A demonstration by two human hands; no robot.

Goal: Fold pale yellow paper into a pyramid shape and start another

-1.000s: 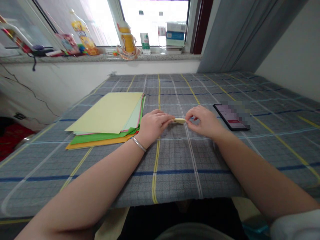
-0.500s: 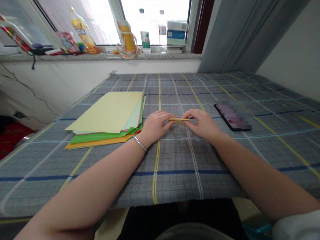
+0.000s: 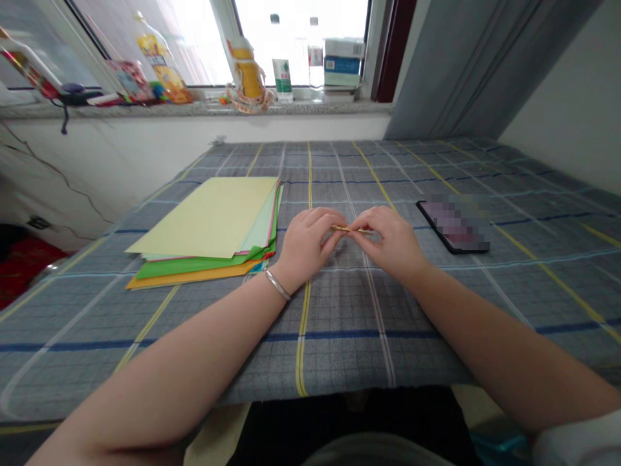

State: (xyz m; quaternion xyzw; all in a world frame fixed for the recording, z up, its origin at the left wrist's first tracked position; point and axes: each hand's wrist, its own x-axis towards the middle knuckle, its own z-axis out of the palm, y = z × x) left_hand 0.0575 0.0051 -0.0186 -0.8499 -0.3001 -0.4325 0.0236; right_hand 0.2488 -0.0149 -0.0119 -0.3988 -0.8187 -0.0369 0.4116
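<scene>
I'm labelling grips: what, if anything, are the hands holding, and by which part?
A thin yellowish piece, pinched by the left hand and right hand, apparently near its middle; exact contacts are hidden.

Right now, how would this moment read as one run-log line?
left hand: pinching thin yellowish paper piece | right hand: pinching it too | nearby: black rectangular phone

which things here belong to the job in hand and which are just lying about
In hand:
- thin yellowish piece, pinched by the left hand and right hand
- coloured paper stack, probably, as its top sheet is similarly yellowish

Apparently just lying about:
- phone
- on the windowsill: orange-labelled bottle, yellow flask, stacked boxes
</scene>
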